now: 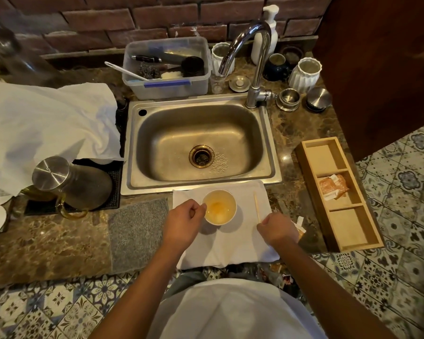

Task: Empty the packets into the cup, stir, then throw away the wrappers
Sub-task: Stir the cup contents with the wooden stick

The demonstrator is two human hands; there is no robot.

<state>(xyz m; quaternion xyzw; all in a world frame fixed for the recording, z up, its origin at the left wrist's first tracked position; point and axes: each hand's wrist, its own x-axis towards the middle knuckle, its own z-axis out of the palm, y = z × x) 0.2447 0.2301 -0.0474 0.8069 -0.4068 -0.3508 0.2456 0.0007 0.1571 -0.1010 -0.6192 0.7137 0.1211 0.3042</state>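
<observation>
A white paper cup holding pale liquid with orange powder stands on a white towel in front of the sink. My left hand grips the cup's left rim. My right hand pinches the near end of a thin wooden stir stick lying on the towel right of the cup. Wrappers poke out from behind my right hand. More orange packets lie in the middle compartment of a wooden tray at the right.
A steel sink with a curved tap sits behind the towel. A glass carafe with metal lid stands at left on a black mat. A grey mat lies left of the towel. Jars and a plastic tub line the back.
</observation>
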